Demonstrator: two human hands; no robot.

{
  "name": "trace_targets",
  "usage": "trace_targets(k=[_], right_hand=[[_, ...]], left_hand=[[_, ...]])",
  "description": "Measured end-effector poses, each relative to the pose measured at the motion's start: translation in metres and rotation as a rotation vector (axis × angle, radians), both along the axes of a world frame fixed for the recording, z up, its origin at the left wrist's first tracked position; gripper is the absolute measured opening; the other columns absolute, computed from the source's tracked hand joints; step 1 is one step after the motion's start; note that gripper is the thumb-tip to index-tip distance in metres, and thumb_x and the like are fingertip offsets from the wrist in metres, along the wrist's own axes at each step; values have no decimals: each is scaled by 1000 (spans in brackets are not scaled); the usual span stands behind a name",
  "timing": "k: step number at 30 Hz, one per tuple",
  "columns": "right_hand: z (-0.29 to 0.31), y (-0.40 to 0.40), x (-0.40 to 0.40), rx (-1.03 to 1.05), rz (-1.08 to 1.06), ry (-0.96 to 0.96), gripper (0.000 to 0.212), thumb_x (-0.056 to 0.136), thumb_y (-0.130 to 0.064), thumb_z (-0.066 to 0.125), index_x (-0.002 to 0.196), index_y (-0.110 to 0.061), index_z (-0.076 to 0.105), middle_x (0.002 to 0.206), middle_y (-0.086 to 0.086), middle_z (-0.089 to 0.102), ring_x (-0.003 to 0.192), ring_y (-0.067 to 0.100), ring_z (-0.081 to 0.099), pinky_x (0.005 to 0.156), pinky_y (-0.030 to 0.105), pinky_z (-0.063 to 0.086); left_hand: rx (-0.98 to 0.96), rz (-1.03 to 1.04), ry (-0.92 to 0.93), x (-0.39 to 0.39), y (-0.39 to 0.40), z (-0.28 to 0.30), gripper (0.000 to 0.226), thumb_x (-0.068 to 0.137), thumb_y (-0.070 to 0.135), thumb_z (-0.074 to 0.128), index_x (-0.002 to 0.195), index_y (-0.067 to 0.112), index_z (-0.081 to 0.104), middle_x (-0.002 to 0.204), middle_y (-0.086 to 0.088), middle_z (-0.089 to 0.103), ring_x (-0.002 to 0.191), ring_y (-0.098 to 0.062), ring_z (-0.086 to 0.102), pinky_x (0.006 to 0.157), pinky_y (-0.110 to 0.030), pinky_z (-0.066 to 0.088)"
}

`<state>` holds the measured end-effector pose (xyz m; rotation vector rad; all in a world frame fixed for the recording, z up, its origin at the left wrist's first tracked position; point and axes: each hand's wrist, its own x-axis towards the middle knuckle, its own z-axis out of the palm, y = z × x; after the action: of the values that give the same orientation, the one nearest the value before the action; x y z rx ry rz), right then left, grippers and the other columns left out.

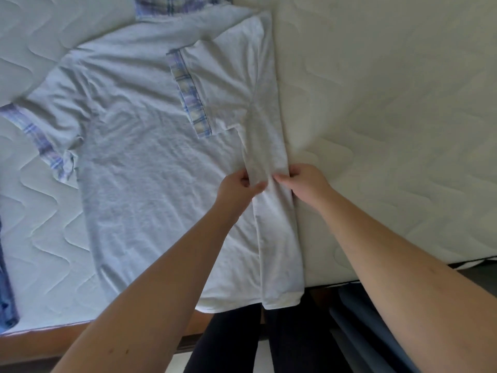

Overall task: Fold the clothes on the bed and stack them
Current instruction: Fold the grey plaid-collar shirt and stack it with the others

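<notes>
I am standing at the edge of a bed (pixel 390 109) whose quilted cover is stitched in wavy lines, pale and creamy on the right, cooler and bluish on the left. Along the near side a brown wooden edge (pixel 40 340) of the frame shows, and below it my dark trouser legs (pixel 228 345) and some dark shape on the floor to the right that I cannot make out. A strip of blue fabric (pixel 6 300) lies at the far left edge of the bed.

A white polo shirt (pixel 139 162) lies spread flat on the bed, hem toward me and hanging slightly over the edge, plaid collar (pixel 172 4) at the far end. Its left sleeve, with a plaid cuff (pixel 40 138), lies stretched outward. Its right side is folded inward along the length of the shirt, so the right sleeve's plaid cuff (pixel 189 90) rests on the chest.

Both my forearms reach forward over the hem. My left hand (pixel 236 188) and right hand (pixel 304 184) sit close together on the folded strip, about halfway up the shirt. The fingers (pixel 258 186) of my left hand pinch the strip's inner edge, thumb against curled fingers. My right hand's fingers (pixel 282 179) curl around the outer fold, nipping the cloth there.
</notes>
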<state>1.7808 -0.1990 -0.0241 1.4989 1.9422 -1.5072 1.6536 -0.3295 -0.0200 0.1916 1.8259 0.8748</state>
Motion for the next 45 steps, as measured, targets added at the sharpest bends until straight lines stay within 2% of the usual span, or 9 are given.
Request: trace_targets(k=[4, 8, 12, 22, 28, 32, 35, 42, 45], right_hand=[[5, -22, 19, 116, 43, -32, 32, 92, -41, 62, 75, -14, 63, 70, 0, 62, 67, 18, 57, 56, 23, 39], [13, -46, 44, -129, 31, 17, 35, 88, -41, 68, 109, -14, 71, 103, 3, 73, 94, 19, 68, 85, 34, 53], [16, -72, 68, -47, -7, -4, 14, 88, -33, 70, 97, -23, 66, 101, -2, 72, 77, 2, 63, 68, 15, 49], [26, -120, 113, -265, 26, -26, 36, 94, -32, 64, 124, -13, 62, 120, 4, 68, 107, 20, 65, 95, 39, 52], [24, -139, 148, -359, -51, 36, 28, 93, -25, 65, 120, -20, 64, 112, -5, 68, 93, 1, 64, 75, 13, 50], [17, -152, 164, -326, -34, -46, 13, 92, -24, 67, 103, -18, 66, 95, 0, 72, 87, 17, 68, 76, 27, 55], [13, -161, 178, -232, -15, -123, 11, 93, -27, 65, 85, -23, 59, 76, 0, 69, 62, 12, 64, 66, 31, 51], [14, -186, 186, -287, -161, -138, 24, 90, -22, 69, 110, -12, 61, 89, 1, 71, 74, 13, 68, 73, 32, 54], [12, -187, 184, -162, -76, -259, 11, 89, -26, 69, 91, -18, 62, 85, 5, 73, 63, 10, 68, 71, 32, 55]], left_hand=[[-19, 131, -77, 19, -21, 1, 15, 89, 26, 61, 97, 15, 69, 95, -12, 74, 90, -29, 71, 80, -44, 61], [31, 56, -189, 40, -49, 5, 23, 92, 33, 63, 111, 19, 66, 101, -1, 74, 95, -17, 71, 79, -31, 60], [-11, -118, -175, 64, -74, 6, 34, 87, 30, 73, 117, 18, 66, 102, 5, 73, 92, -12, 70, 74, -25, 56], [-140, -97, -252, 135, -144, 4, 29, 91, 26, 67, 119, 15, 66, 101, 4, 73, 96, -14, 68, 88, -33, 56], [-156, -31, -419, 155, -162, 4, 30, 95, 20, 65, 124, 14, 63, 101, 6, 73, 92, -11, 71, 77, -25, 58], [-190, -99, -391, 161, -167, 3, 34, 96, 20, 63, 129, 12, 59, 110, -2, 71, 98, -18, 70, 87, -33, 58], [-246, -80, -357, 166, -169, 5, 21, 99, 22, 58, 119, 14, 59, 92, -2, 72, 74, -12, 73, 73, -29, 60], [-294, -232, -248, 173, -183, 4, 17, 97, 30, 60, 107, 17, 65, 84, 0, 72, 68, -10, 64, 73, -30, 57], [-359, -374, -160, 170, -183, 3, 26, 96, 38, 60, 86, 14, 66, 87, -5, 74, 73, -15, 67, 79, -35, 57]])
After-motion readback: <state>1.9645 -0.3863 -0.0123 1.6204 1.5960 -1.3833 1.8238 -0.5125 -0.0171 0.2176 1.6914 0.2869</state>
